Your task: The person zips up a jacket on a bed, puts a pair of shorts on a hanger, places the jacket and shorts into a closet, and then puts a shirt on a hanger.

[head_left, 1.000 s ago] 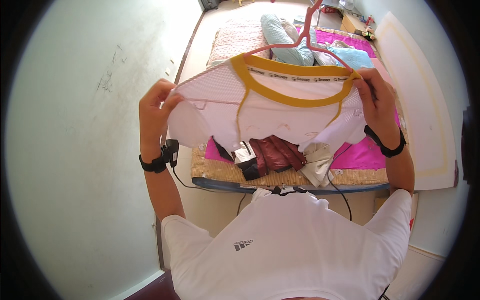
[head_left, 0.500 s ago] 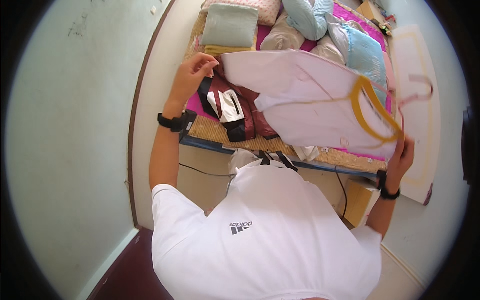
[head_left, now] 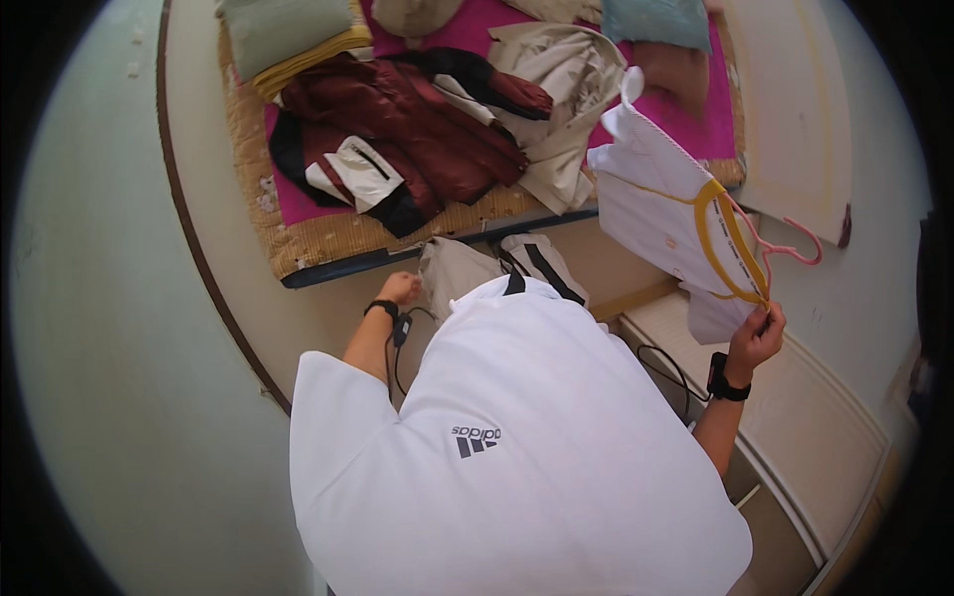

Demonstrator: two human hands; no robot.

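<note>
A white shirt with a yellow neckband [head_left: 656,214] hangs out to the right on a pink hanger [head_left: 792,254]. My right hand [head_left: 757,336] grips it by the lower end of the neckband, its fingers closed on the cloth. The hanger's hook sticks out past the collar to the right. Low at my left side, my left hand [head_left: 400,289] is curled closed beside my beige trousers [head_left: 455,268], with nothing visible in it. Across the bed ahead lie a dark red, black and white jacket [head_left: 397,139] and a beige jacket [head_left: 571,94].
The bed [head_left: 283,243] has a woven mat and a magenta sheet. Folded bedding [head_left: 293,50] is stacked at its far left, a light blue pillow [head_left: 656,20] at the far right. Dark cables [head_left: 671,363] hang near my right arm. A pale panel [head_left: 795,397] stands at the right.
My left hand has moved from the bed down to my side. My right hand has carried the white shirt off the bed, and the view has turned right, uncovering the jackets.
</note>
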